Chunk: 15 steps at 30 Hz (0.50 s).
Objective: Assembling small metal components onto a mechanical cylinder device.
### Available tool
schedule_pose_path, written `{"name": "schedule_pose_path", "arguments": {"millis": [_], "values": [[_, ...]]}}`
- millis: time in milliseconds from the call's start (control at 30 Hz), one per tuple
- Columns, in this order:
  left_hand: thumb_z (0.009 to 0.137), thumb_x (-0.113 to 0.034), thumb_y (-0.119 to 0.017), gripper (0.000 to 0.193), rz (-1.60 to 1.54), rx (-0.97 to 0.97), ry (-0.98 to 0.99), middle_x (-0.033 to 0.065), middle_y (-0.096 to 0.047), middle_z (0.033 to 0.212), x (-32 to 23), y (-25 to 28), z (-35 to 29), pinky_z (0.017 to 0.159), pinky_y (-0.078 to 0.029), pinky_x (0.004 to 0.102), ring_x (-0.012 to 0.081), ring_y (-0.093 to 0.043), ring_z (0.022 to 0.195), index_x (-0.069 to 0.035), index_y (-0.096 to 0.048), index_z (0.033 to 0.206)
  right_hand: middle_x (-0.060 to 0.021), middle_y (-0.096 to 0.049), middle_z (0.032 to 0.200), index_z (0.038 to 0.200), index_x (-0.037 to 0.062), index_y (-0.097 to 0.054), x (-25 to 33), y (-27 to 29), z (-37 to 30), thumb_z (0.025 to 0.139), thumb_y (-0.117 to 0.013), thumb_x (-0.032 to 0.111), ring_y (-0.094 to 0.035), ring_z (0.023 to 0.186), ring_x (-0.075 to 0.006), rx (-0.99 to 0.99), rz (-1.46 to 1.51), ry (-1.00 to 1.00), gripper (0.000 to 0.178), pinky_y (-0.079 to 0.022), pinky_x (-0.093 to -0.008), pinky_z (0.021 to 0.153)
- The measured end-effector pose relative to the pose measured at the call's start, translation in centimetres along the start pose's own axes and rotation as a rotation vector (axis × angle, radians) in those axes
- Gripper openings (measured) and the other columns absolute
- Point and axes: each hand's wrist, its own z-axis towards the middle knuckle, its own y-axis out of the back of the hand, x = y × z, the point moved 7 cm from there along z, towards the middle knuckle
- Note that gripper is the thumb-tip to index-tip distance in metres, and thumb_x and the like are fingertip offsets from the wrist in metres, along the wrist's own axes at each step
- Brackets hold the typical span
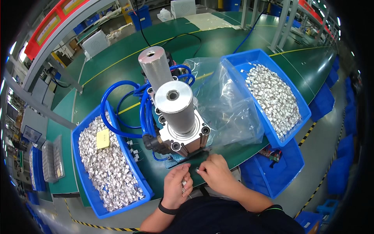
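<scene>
My left hand (178, 185) is curled closed in front of the machine, with small white parts (184, 186) showing between its fingers. They resemble the pieces in the bins. To its right, my right hand (219, 173) has its thumb and forefinger pinched around something tiny at the fingertips, too small to name. Both hands sit at the table's near edge, close together but apart. Just beyond them stands a pneumatic press (183, 136) with two silver cylinders (173, 101) and blue air hoses (144, 113).
A blue bin (144, 187) heaped with small white parts (105, 167) and a yellow card (103, 139) lies left. Another filled blue bin (230, 58) stands right, beside a clear plastic bag (230, 113). Below it is a lower blue bin (286, 171) holding a small circuit-like item (272, 154).
</scene>
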Motion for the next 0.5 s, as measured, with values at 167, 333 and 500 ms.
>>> {"name": "schedule_pose_path", "arguments": {"millis": [167,333,500], "values": [[0.096,-0.011,-0.057,0.011,0.199,0.071,0.031,0.0007,-0.047,0.066,0.7,-1.7,-0.6,0.032,-0.027,0.0198,0.0072,-0.039,0.044,-0.001,-0.058,0.095,-0.0076,-0.068,0.078,0.092,-0.0008,-0.065,-0.2,1.5,0.3,0.084,-0.072,0.009,-0.065,0.069,-0.0105,0.180,0.538,-0.208,0.014,-0.052,-0.0236,0.062],[0.096,-0.017,-0.060,0.019,0.217,0.087,0.020,0.0009,-0.048,0.064,1.3,-2.3,-0.1,0.033,-0.027,0.0195,0.0056,-0.040,0.045,0.001,-0.060,0.100,-0.0035,-0.066,0.079,0.092,-0.0022,-0.065,-2.1,0.8,-0.5,0.087,-0.069,0.008,-0.061,0.070,-0.0058,0.100,0.731,-0.378,0.012,-0.050,-0.0208,0.063],[0.096,-0.013,-0.058,0.014,0.159,0.111,-0.009,0.0024,-0.048,0.068,1.1,-2.6,0.2,0.032,-0.028,0.0199,0.0076,-0.041,0.045,0.000,-0.057,0.092,-0.0038,-0.065,0.078,0.090,-0.0025,-0.064,-2.9,-0.2,-1.4,0.089,-0.065,0.007,-0.059,0.066,-0.0048,0.129,0.810,-0.520,0.009,-0.048,-0.0195,0.059]]}}
